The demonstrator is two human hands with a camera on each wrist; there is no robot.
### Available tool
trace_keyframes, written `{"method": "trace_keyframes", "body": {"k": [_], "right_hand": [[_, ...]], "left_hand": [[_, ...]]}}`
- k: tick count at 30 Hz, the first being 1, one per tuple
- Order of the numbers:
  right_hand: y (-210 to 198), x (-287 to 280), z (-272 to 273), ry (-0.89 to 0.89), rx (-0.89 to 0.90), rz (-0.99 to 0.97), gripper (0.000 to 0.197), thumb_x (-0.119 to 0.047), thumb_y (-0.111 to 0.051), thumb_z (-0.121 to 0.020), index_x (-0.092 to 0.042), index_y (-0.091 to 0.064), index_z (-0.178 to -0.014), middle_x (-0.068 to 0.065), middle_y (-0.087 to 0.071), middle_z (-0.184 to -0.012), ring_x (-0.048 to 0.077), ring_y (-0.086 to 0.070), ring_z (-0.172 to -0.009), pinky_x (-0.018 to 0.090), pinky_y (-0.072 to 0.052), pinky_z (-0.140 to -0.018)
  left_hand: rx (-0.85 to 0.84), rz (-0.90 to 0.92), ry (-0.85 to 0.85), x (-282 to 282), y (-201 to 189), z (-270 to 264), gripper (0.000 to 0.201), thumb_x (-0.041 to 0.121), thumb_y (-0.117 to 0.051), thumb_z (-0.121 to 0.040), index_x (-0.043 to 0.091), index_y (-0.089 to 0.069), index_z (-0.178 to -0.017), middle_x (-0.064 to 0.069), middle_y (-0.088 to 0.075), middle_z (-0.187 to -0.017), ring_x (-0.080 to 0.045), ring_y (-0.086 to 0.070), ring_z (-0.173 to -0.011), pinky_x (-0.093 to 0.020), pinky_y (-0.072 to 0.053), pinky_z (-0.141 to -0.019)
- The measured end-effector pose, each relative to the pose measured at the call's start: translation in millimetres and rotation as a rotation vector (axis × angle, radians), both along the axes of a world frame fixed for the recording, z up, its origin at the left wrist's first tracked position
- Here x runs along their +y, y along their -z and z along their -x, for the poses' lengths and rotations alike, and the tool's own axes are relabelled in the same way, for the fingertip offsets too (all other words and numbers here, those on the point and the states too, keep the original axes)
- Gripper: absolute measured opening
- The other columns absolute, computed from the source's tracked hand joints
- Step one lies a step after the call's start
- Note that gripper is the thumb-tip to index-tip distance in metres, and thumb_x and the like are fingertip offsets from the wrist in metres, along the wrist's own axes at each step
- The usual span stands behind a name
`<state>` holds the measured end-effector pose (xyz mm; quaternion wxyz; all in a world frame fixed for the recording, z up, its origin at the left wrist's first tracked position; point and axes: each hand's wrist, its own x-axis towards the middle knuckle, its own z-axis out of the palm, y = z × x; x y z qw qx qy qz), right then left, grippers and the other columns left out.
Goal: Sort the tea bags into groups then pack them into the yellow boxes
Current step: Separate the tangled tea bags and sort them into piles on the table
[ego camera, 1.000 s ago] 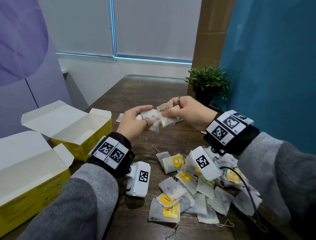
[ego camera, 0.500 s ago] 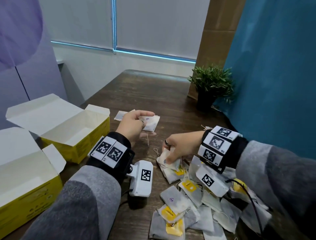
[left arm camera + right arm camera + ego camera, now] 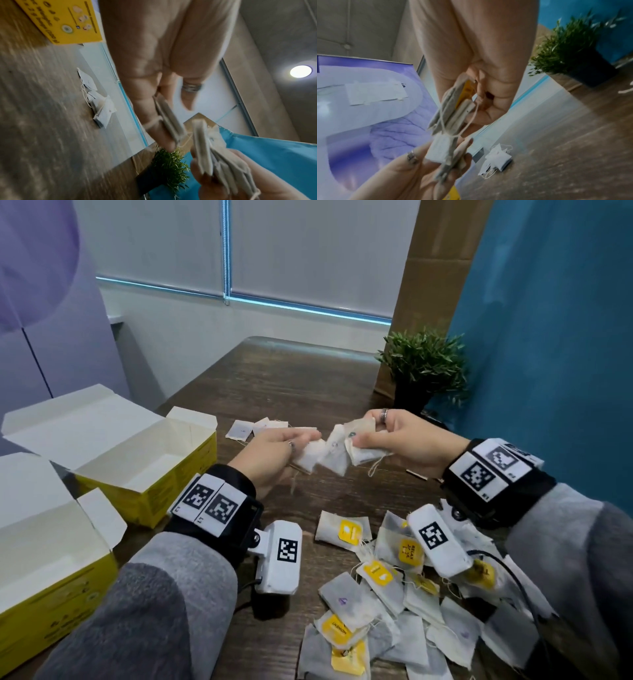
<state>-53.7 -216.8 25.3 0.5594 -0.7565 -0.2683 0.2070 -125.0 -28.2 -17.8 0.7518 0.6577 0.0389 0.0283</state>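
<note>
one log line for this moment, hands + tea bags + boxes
left hand: pinches tea bag | right hand: holds bunch of tea bags | yellow boxes: open | loose pile: unsorted on table

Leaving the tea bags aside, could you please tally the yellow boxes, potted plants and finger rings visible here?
Open yellow boxes: 2
Potted plant: 1
Finger rings: 2
Total: 5
</note>
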Motion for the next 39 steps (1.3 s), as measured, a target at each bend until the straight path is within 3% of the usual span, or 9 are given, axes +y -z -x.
{"method": "trace_keyframes", "body": {"k": [3,8,12,17,22,26,31,36,39], "right_hand": [[4.1,11.2,6.1,-0.005,0.038,-0.042,0.014,0.003,-0.059,-0.085,-0.01,-0.054,-0.081,0.006,-0.062,-0.078,0.012,-0.062,-0.066,0.023,-0.052,-0.062],[6.3,9.8,10.0,0.123,0.005,-0.03,0.011,-0.007,-0.057,-0.09,-0.003,-0.052,-0.1,0.01,-0.06,-0.077,0.015,-0.058,-0.053,0.024,-0.049,-0.044],[5.8,1.3,18.5,-0.227,-0.2,0.607,0.026,-0.027,-0.066,-0.085,-0.006,-0.062,-0.101,0.007,-0.065,-0.083,0.017,-0.059,-0.07,0.032,-0.049,-0.062],[24.9,17.4,40.4,-0.397,-0.487,0.873,0.032,-0.031,-0.072,-0.079,-0.004,-0.062,-0.094,0.003,-0.058,-0.076,0.011,-0.048,-0.062,0.026,-0.042,-0.058],[5.7,9.2,41.7,-0.201,-0.752,0.62,0.02,-0.027,-0.074,-0.077,-0.01,-0.066,-0.084,-0.009,-0.058,-0.067,0.001,-0.052,-0.061,0.014,-0.04,-0.06],[-5.7,2.7,41.2,-0.079,-1.108,0.213,0.005,-0.011,-0.071,-0.076,-0.009,-0.066,-0.077,0.001,-0.067,-0.082,0.017,-0.064,-0.076,0.037,-0.052,-0.07],[17.5,1.3,38.4,-0.155,-1.345,0.214,0.004,-0.016,-0.061,-0.084,-0.015,-0.061,-0.08,0.004,-0.066,-0.089,0.026,-0.065,-0.079,0.04,-0.054,-0.062],[12.2,-8.9,38.0,-0.145,-1.201,0.166,0.003,-0.012,-0.066,-0.079,-0.012,-0.068,-0.076,0.001,-0.065,-0.099,0.011,-0.063,-0.083,0.024,-0.051,-0.072],[6.7,-17.5,28.3,-0.031,-0.795,0.097,0.012,0.001,-0.069,-0.078,-0.01,-0.065,-0.079,0.003,-0.064,-0.093,0.009,-0.06,-0.08,0.02,-0.047,-0.073]], "left_hand": [[0.01,0.012,0.161,-4.7,-0.9,4.1,0.018,0.01,-0.055,-0.09,0.005,-0.064,-0.104,-0.008,-0.069,-0.083,-0.014,-0.063,-0.067,-0.022,-0.055,-0.062],[-0.012,-0.046,-0.032,1.1,0.0,3.4,0.036,-0.007,-0.056,-0.086,0.002,-0.056,-0.121,-0.01,-0.066,-0.082,-0.011,-0.065,-0.052,-0.021,-0.054,-0.048],[-0.035,0.041,-0.173,7.8,0.0,2.8,0.058,-0.017,-0.046,-0.087,0.027,-0.045,-0.125,-0.014,-0.06,-0.099,-0.027,-0.065,-0.069,-0.035,-0.058,-0.051],[0.001,-0.083,-0.16,9.4,1.4,1.6,0.045,-0.015,-0.032,-0.09,0.014,-0.065,-0.085,-0.018,-0.06,-0.099,-0.022,-0.063,-0.07,-0.027,-0.056,-0.048],[0.127,-0.112,-0.032,13.0,2.0,2.0,0.039,-0.016,-0.026,-0.088,-0.002,-0.061,-0.08,-0.014,-0.053,-0.071,-0.019,-0.047,-0.052,-0.019,-0.041,-0.038],[0.207,-0.029,0.206,-0.1,-6.8,9.0,0.017,0.009,-0.05,-0.084,0.004,-0.063,-0.074,-0.006,-0.058,-0.058,-0.016,-0.05,-0.048,-0.017,-0.039,-0.035],[0.135,-0.036,0.334,-0.4,-7.6,9.9,0.033,0.042,-0.063,-0.07,0.009,-0.07,-0.074,-0.007,-0.063,-0.069,-0.016,-0.052,-0.056,-0.021,-0.038,-0.049],[0.06,-0.157,0.164,2.7,-3.7,8.7,0.016,0.011,-0.065,-0.082,0.014,-0.072,-0.067,-0.009,-0.061,-0.065,-0.016,-0.046,-0.053,-0.019,-0.04,-0.044],[0.022,-0.167,0.124,1.3,-3.0,6.5,0.021,0.008,-0.059,-0.087,0.014,-0.068,-0.069,-0.01,-0.055,-0.069,-0.012,-0.044,-0.048,-0.017,-0.038,-0.04]]}}
